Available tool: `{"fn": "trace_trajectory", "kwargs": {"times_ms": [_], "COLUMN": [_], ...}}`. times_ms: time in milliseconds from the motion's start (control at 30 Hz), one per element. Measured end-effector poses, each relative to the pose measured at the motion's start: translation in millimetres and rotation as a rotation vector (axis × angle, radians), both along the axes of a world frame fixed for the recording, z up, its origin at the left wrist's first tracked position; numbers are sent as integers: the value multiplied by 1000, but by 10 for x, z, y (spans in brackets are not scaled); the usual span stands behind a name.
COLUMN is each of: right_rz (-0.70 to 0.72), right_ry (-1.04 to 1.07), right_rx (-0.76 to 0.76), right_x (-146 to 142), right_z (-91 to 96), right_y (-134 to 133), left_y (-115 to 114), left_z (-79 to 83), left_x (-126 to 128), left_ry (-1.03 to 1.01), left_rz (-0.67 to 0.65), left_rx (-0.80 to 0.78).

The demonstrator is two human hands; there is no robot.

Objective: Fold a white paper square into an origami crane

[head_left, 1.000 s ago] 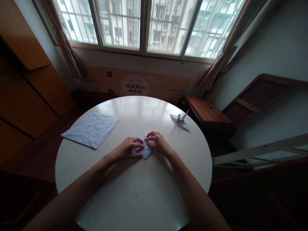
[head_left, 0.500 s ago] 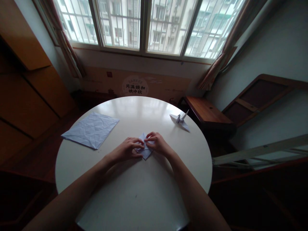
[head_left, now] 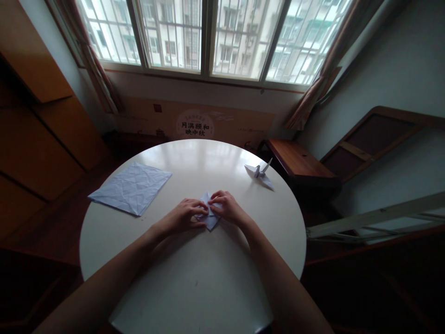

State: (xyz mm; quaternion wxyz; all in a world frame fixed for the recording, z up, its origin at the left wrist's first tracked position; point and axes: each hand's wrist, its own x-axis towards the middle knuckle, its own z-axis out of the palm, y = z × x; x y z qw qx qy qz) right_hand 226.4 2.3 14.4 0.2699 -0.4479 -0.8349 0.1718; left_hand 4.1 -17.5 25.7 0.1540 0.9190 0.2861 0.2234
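A small piece of folded paper (head_left: 212, 223), pale lilac-white with a pointed near corner, lies near the middle of the round white table (head_left: 194, 287). From the left, my left hand (head_left: 183, 215) grips its edge with curled fingers and the thumb near the lower side. My right hand (head_left: 226, 205) pinches it from the right, fingertips close to those of the left. Both hands hide much of the paper's middle and sides. Beyond them to the right stands a folded paper crane (head_left: 260, 173) with its wings spread.
A creased paper sheet (head_left: 132, 188) lies flat at the table's left. Behind the table a printed cardboard panel (head_left: 236, 123) leans under the barred window. A wooden stool or low bench (head_left: 301, 160) is at the back right, and wooden cabinets (head_left: 45, 139) line the left.
Almost nothing differs. Both hands stay on the folded paper, with only a very slight shift of the fingers and of the whole view.
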Motion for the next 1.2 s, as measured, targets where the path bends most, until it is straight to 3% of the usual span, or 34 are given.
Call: {"fn": "trace_trajectory", "kwargs": {"times_ms": [300,733,1200], "right_rz": [-5,-4,-12], "right_ry": [-15,-17,-10], "right_rx": [-2,-10,-8], "right_x": [-3,-12,-12], "right_z": [-7,28,-7], "right_y": [7,-6,2], "left_y": [-18,55,-3], "left_z": [20,-102,-1], "left_x": [7,-12,-20], "left_ry": [1,-5,1], "left_rz": [-7,-1,-13], "left_rx": [17,24,-3]}}
